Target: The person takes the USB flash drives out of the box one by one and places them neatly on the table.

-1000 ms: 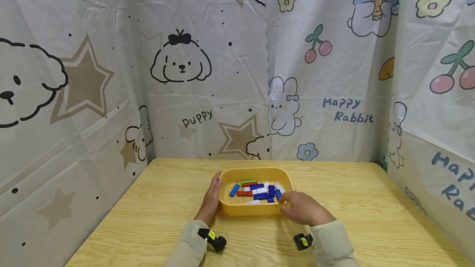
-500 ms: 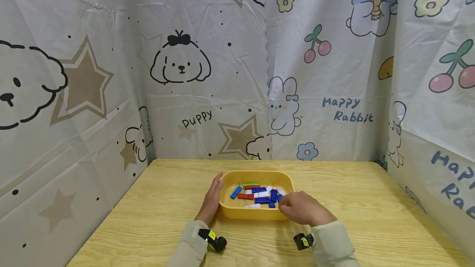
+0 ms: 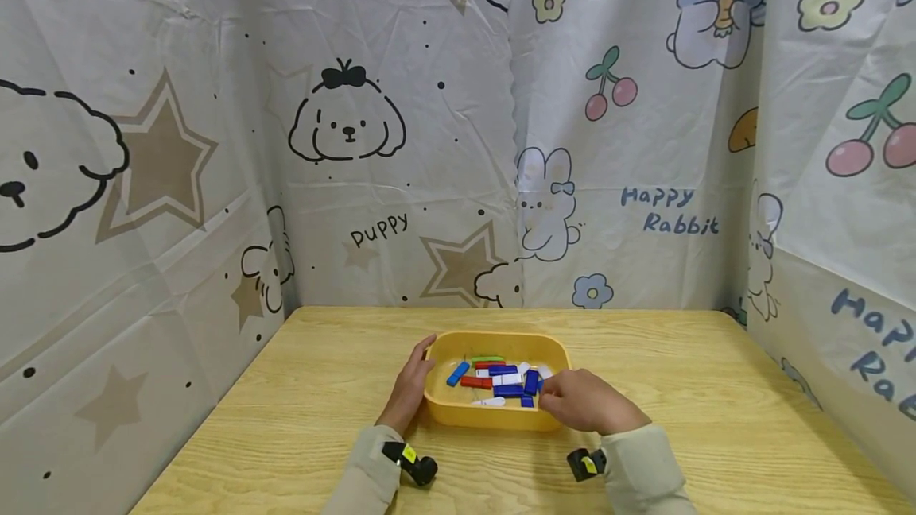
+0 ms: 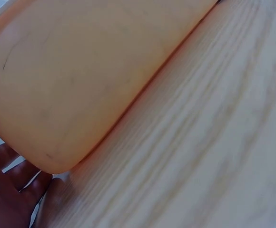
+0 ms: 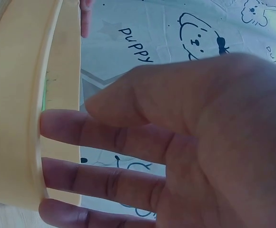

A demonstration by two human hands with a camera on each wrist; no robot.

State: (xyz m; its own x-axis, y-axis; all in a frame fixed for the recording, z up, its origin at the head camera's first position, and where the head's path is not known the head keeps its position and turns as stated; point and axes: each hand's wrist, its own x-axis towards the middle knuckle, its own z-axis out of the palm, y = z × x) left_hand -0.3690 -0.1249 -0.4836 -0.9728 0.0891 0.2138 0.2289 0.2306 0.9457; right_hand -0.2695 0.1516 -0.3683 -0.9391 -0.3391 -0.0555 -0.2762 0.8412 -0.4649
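A yellow plastic tub point(image 3: 494, 418) stands on the table between my two hands. Inside it lie several small oblong pieces: a red piece point(image 3: 476, 381), a light blue piece point(image 3: 458, 374), dark blue pieces point(image 3: 509, 391), white ones and a green one. My left hand point(image 3: 409, 386) lies along the tub's left end, its fingers fairly straight; the left wrist view has those fingers point(image 4: 23, 175) against the tub's corner. My right hand point(image 3: 587, 401) is at the near right corner. In the right wrist view its extended fingers point(image 5: 104, 178) reach the rim, with the thumb above them.
The wooden table point(image 3: 343, 356) extends around the tub on all sides. A patterned curtain point(image 3: 429, 141) hangs behind the table and at both sides. Each sleeve cuff carries a small black wrist camera point(image 3: 411, 463).
The tub has slid a little toward me and slightly right, with its pieces inside. My left fingers have followed along its end. The right hand has stayed nearly in place at the corner.
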